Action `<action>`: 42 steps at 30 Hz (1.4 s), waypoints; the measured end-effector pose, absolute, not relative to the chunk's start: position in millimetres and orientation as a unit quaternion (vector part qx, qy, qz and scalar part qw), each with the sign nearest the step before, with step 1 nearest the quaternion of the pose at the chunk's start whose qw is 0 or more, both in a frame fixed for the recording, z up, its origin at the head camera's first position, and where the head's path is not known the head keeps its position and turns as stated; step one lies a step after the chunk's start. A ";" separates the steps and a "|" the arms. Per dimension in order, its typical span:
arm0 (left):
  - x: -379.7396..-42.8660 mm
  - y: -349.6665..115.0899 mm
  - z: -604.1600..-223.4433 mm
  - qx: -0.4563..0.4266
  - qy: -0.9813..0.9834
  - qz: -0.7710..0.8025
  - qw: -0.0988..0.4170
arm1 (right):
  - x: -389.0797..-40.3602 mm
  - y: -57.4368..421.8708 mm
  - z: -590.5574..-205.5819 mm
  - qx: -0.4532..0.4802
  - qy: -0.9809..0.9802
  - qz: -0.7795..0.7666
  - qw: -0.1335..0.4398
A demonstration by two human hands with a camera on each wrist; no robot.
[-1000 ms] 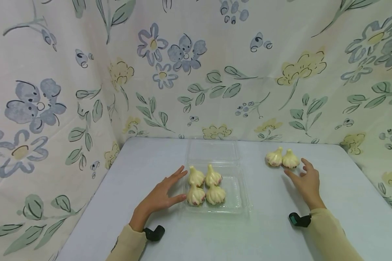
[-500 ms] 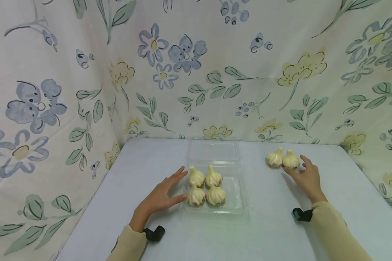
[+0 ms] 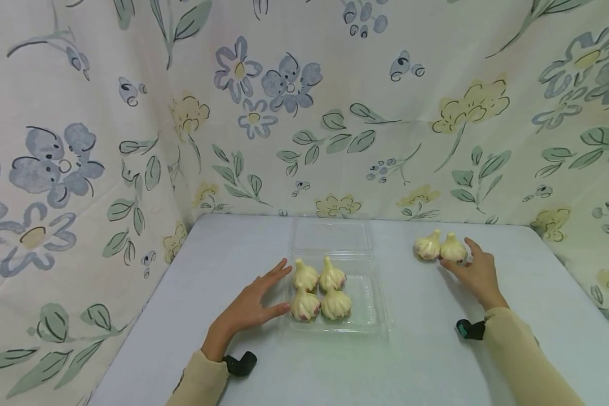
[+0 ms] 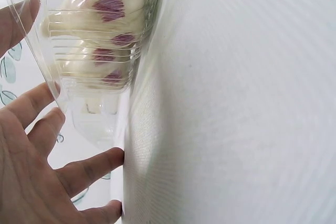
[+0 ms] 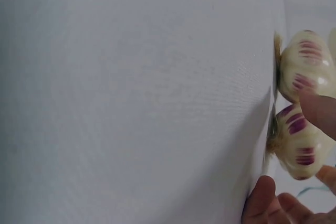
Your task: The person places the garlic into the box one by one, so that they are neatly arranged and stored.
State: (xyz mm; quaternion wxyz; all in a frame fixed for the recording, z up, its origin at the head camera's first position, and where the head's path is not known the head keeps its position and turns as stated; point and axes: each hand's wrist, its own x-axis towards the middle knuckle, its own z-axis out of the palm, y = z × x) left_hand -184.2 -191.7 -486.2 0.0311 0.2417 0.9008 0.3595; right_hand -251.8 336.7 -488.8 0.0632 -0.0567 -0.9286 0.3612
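My right hand [image 3: 477, 275] has thumb and forefinger on either side of a garlic bulb [image 3: 453, 249] at the back right of the table. In the right wrist view, the thumb covers part of this purple-striped bulb [image 5: 299, 142], and the forefinger meets its other side. A second garlic bulb [image 3: 428, 246] sits against it on the left. My left hand [image 3: 252, 301] is spread beside a clear plastic clamshell box [image 3: 367, 299], its fingers touching the rim [image 4: 39, 69]. Several garlic bulbs [image 3: 336, 304] stand in the box's left and middle, in two rows.
The box's clear lid [image 3: 331, 235] lies folded back toward the rear edge of the white table [image 3: 416, 361]. A flower-patterned cloth [image 3: 335, 152] hangs behind and along the sides. Each wrist wears a black camera [image 3: 241, 364].
My right hand has shifted slightly forward, and its thumb and forefinger have drawn in around the right-hand bulb. My left hand and the box stay where they were.
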 end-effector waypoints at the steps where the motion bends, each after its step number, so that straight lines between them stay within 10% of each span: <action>1: -184.4 -191.7 -486.0 0.242 0.901 0.359 0.031 | -252.4 336.7 -488.6 -0.055 -0.931 0.356 0.064; 42: -184.2 -191.0 -486.2 0.246 0.900 0.359 0.026 | -258.5 332.2 -490.0 -0.070 -0.936 0.335 0.084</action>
